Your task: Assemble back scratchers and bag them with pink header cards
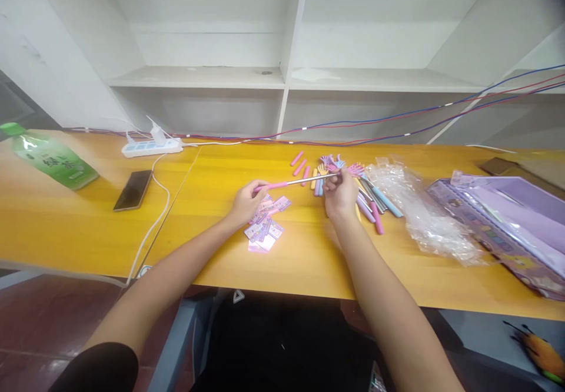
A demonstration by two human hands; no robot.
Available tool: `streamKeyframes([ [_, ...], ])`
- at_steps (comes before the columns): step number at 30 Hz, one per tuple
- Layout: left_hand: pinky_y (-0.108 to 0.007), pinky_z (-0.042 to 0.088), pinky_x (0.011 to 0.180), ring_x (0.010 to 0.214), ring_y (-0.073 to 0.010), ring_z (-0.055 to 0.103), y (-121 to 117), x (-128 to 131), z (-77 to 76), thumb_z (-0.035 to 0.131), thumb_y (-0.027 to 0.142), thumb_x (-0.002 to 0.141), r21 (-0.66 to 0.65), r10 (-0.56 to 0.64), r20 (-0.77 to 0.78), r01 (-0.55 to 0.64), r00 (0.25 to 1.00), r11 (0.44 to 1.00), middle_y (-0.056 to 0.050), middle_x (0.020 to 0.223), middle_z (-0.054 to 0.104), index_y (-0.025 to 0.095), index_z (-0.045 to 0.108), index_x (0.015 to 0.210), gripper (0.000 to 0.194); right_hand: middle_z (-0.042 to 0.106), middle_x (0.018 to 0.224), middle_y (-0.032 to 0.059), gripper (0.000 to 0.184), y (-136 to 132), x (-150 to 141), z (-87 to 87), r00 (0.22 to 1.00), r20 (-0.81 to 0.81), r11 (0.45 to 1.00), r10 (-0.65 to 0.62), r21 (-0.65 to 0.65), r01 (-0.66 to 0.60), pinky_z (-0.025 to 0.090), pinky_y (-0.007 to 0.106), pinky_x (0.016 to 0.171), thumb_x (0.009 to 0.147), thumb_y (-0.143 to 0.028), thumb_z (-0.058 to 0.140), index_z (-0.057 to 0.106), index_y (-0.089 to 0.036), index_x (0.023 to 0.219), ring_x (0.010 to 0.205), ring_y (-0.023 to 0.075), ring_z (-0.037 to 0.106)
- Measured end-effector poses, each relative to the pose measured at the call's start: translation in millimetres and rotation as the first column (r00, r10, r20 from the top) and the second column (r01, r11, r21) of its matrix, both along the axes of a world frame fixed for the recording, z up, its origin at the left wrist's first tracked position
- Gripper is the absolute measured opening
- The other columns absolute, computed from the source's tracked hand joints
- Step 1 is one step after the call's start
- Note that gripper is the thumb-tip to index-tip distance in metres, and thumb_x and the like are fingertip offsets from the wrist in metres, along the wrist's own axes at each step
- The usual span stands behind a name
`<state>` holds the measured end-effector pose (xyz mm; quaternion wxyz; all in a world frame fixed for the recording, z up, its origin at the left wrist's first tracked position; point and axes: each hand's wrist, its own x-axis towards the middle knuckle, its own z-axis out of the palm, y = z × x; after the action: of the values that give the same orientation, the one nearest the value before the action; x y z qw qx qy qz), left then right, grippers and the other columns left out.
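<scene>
Stretched between my hands is a telescopic back scratcher rod (309, 179) with a pink grip and a thin metal shaft. My left hand (248, 202) is closed round its pink grip. At the shaft's far tip, my right hand (342, 195) pinches; whether a head is in those fingers I cannot make out. Beyond and beside my right hand lie several hand-shaped heads (355, 170) in pink, purple, yellow and blue, with metal rods (373, 196) and coloured grips. Separate pink grips (299, 167) lie further back. Small printed cards (265, 230) are spread just below my left hand.
Crumpled clear plastic bags (424, 215) and a purple box (498, 221) occupy the right side. On the left are a phone (133, 190), a green bottle (55, 159) and a power strip (151, 146) with a white cable. Coloured wires run along the shelf's (203, 77) base.
</scene>
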<state>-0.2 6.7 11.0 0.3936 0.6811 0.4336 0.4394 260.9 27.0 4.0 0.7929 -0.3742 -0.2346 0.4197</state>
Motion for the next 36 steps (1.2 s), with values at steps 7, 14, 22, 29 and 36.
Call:
streamKeyframes([
  [7,-0.026,0.047,0.082,0.092,-0.0174,0.065,1,-2,1.1,0.059,0.035,0.098,0.044,0.02,-0.009,-0.019,1.0,0.999,-0.003,0.1,0.074,0.019,0.073,0.107,0.023,0.038,0.058,-0.0105,0.045,-3,-4,2.1,0.997,0.066,0.999,0.031,0.011,-0.031,0.031,0.018,0.038,0.088,-0.055,0.075,0.045,-0.024,0.075,0.042,0.0046,0.031],
  [14,-0.026,0.046,0.08,0.089,-0.0176,0.065,2,-2,1.3,0.06,0.03,0.095,0.055,0.047,-0.015,-0.046,0.999,0.997,-0.003,0.098,0.074,0.019,0.074,0.104,0.019,0.038,0.059,-0.0099,0.048,-6,-6,0.4,0.992,0.102,0.997,0.08,0.013,-0.081,0.032,0.019,0.037,0.088,-0.058,0.074,0.044,-0.024,0.075,0.042,0.0057,0.031],
  [22,-0.025,0.045,0.076,0.086,-0.0158,0.062,5,-4,-4.4,0.062,0.032,0.094,0.025,0.08,0.032,-0.081,0.996,0.996,-0.003,0.099,0.072,0.019,0.072,0.106,0.02,0.042,0.064,-0.0088,0.043,-8,-6,5.4,0.981,0.064,0.981,0.184,0.044,-0.187,0.035,0.018,0.041,0.084,-0.057,0.082,0.056,-0.023,0.08,0.047,0.0047,0.032],
  [29,-0.023,0.029,0.051,0.053,-0.0088,0.038,20,-8,-2.3,0.064,0.041,0.095,-0.156,0.195,0.309,-0.153,0.931,0.976,0.005,0.067,0.047,0.02,0.063,0.095,0.021,0.044,0.066,-0.0083,0.035,-15,-2,20.5,0.936,0.075,0.929,0.343,0.12,-0.35,0.041,0.016,0.049,0.075,-0.033,0.094,0.062,-0.024,0.086,0.055,0.006,0.043],
  [36,-0.021,0.029,0.046,0.049,-0.0058,0.039,25,-15,-0.1,0.069,0.039,0.092,-0.099,0.233,0.401,-0.211,0.886,0.973,0.006,0.068,0.051,0.021,0.058,0.091,0.022,0.066,0.08,-0.0037,0.037,-12,6,19.9,0.952,0.192,0.964,0.24,0.065,-0.256,0.049,0.018,0.055,0.068,-0.024,0.096,0.063,-0.024,0.085,0.061,0.007,0.054],
])
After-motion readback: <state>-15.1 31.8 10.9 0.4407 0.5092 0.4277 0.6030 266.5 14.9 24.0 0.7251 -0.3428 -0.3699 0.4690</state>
